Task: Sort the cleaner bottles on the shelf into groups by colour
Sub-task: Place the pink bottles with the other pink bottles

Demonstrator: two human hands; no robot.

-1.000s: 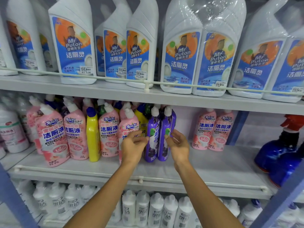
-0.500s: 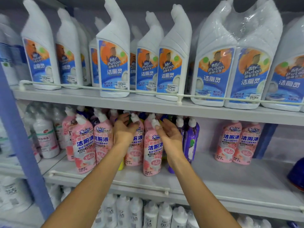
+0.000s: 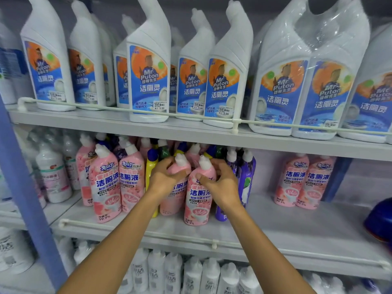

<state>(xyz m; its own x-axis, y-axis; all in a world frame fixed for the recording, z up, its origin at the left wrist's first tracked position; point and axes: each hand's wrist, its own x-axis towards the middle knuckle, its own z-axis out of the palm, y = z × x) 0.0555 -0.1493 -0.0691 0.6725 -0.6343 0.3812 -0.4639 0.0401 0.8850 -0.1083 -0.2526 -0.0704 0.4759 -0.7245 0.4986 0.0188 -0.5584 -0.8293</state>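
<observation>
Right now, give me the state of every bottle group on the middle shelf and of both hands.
rear pink bottle, upright, capped
front pink bottle, upright, capped
left hand, grips rear pink bottle's neck
right hand, grips front pink bottle's shoulder
yellow bottle, upright, between pink ones
purple bottles, upright, right of the hands
pink pair, upright, apart at far right

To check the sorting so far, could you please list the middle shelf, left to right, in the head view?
White bottle, two pink bottles, yellow bottle, left hand gripping a pink bottle, right hand gripping its pink neighbour, purple bottles, pink pair, blue bottle.
</observation>
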